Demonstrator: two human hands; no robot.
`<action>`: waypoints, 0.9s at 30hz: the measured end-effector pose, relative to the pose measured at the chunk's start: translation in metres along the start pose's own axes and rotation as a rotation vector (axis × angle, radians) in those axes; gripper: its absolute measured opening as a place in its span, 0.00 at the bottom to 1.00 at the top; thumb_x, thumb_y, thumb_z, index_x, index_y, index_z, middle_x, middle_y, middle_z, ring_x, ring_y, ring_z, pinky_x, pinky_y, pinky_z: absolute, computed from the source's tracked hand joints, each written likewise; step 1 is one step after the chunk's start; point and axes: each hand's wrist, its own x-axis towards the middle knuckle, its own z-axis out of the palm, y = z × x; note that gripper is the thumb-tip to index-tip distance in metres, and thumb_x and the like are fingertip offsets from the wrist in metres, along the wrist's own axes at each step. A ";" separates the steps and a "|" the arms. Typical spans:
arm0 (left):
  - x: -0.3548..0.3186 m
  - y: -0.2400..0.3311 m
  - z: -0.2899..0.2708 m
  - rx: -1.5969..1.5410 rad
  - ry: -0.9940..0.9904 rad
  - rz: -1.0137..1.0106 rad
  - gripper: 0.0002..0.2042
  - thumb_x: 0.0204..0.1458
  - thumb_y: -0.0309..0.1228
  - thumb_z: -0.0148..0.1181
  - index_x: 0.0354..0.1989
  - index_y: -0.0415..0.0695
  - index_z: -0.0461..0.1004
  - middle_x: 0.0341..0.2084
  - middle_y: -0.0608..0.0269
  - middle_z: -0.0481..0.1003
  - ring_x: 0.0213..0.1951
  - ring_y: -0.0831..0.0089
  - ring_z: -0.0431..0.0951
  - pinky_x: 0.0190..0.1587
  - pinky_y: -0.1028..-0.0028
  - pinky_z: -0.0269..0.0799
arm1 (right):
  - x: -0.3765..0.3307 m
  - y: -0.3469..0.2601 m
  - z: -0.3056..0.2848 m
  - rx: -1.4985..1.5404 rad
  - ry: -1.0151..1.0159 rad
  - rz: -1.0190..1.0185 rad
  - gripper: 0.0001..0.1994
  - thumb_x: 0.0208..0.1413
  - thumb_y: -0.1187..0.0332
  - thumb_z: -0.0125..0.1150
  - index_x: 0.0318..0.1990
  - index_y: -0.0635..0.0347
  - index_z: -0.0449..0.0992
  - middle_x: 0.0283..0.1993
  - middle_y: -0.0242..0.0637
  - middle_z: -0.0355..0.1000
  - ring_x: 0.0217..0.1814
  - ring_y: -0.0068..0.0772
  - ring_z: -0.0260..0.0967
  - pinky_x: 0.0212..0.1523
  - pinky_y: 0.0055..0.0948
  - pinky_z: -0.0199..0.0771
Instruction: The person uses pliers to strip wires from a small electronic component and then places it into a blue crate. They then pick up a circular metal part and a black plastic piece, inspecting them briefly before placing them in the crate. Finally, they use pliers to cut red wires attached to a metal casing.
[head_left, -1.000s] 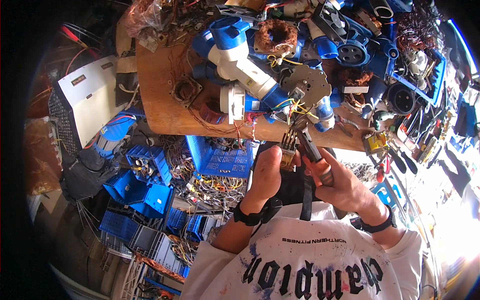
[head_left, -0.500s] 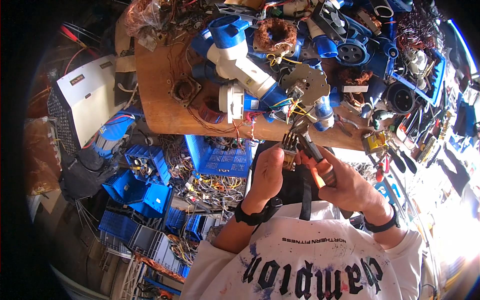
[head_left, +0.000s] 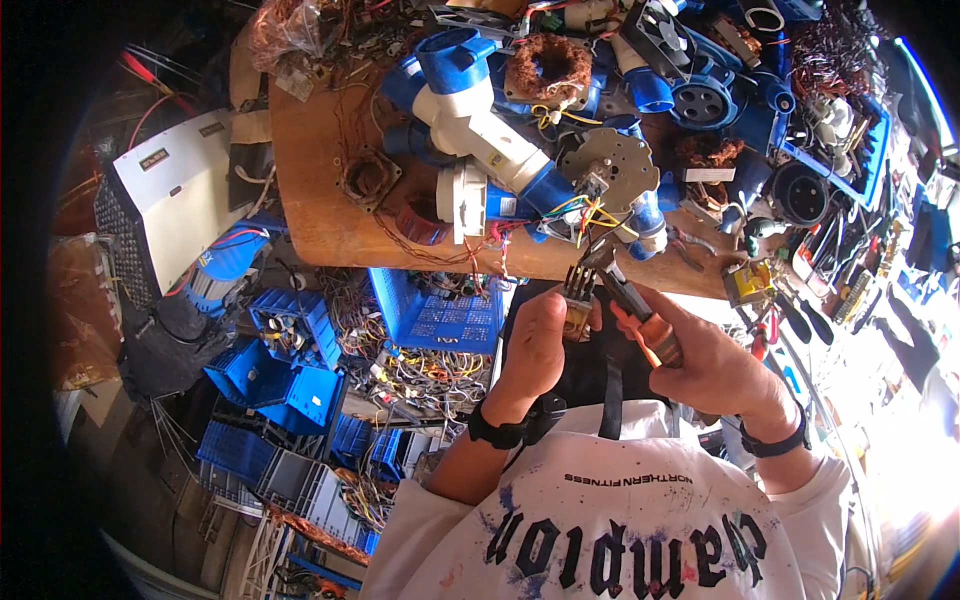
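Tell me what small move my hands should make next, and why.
Perhaps steady the small brownish block with metal prongs in your left hand, then angle the orange-handled metal plier-like tool in your right hand toward one prong: its head sits beside the prong tips, but whether they touch can't be made out.

White short-sleeved shirt [head_left: 650,510]; large black lettering [head_left: 622,555] across chest; smaller black print [head_left: 628,480] hemward of lettering; bluish stains [head_left: 507,498] beside lettering; black left wristband [head_left: 495,430], black right wristband [head_left: 772,450] beyond lettering.
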 end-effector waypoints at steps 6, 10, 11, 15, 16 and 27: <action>0.003 -0.007 -0.003 -0.100 -0.042 -0.026 0.30 0.62 0.57 0.34 0.36 0.39 0.73 0.26 0.67 0.73 0.28 0.81 0.69 0.33 0.78 0.64 | -0.001 0.012 0.002 0.069 -0.032 0.061 0.39 0.44 0.79 0.54 0.69 0.58 0.50 0.41 0.38 0.70 0.37 0.22 0.68 0.38 0.24 0.70; 0.003 0.007 0.003 0.041 -0.030 -0.069 0.34 0.58 0.63 0.32 0.40 0.40 0.72 0.25 0.67 0.72 0.28 0.80 0.68 0.33 0.78 0.62 | 0.001 0.024 0.005 0.113 0.013 -0.096 0.40 0.45 0.79 0.54 0.69 0.59 0.49 0.37 0.33 0.69 0.30 0.17 0.65 0.32 0.21 0.67; 0.003 0.008 0.003 0.075 -0.033 -0.073 0.35 0.58 0.63 0.32 0.41 0.39 0.71 0.26 0.67 0.72 0.29 0.80 0.68 0.33 0.78 0.62 | 0.001 0.026 0.006 0.155 -0.001 -0.073 0.40 0.45 0.79 0.54 0.69 0.59 0.49 0.38 0.33 0.69 0.31 0.18 0.65 0.33 0.21 0.67; 0.003 0.009 0.006 0.050 -0.040 -0.046 0.35 0.58 0.63 0.32 0.43 0.39 0.71 0.26 0.67 0.72 0.29 0.80 0.68 0.34 0.78 0.62 | -0.001 0.024 0.007 0.119 -0.011 -0.027 0.39 0.45 0.78 0.55 0.68 0.58 0.49 0.41 0.36 0.70 0.36 0.22 0.67 0.39 0.23 0.68; 0.002 0.007 0.005 0.043 -0.032 -0.045 0.36 0.58 0.63 0.32 0.43 0.39 0.71 0.26 0.67 0.72 0.29 0.80 0.68 0.34 0.78 0.62 | -0.001 0.022 0.007 0.059 -0.003 -0.028 0.39 0.44 0.78 0.55 0.68 0.58 0.50 0.42 0.37 0.70 0.37 0.24 0.67 0.40 0.24 0.69; 0.004 0.005 0.005 -0.057 -0.020 0.049 0.28 0.62 0.56 0.37 0.37 0.41 0.73 0.27 0.71 0.72 0.28 0.84 0.68 0.32 0.82 0.63 | -0.001 0.024 0.009 0.067 0.007 -0.108 0.36 0.45 0.77 0.55 0.66 0.58 0.53 0.41 0.39 0.69 0.40 0.27 0.68 0.43 0.26 0.70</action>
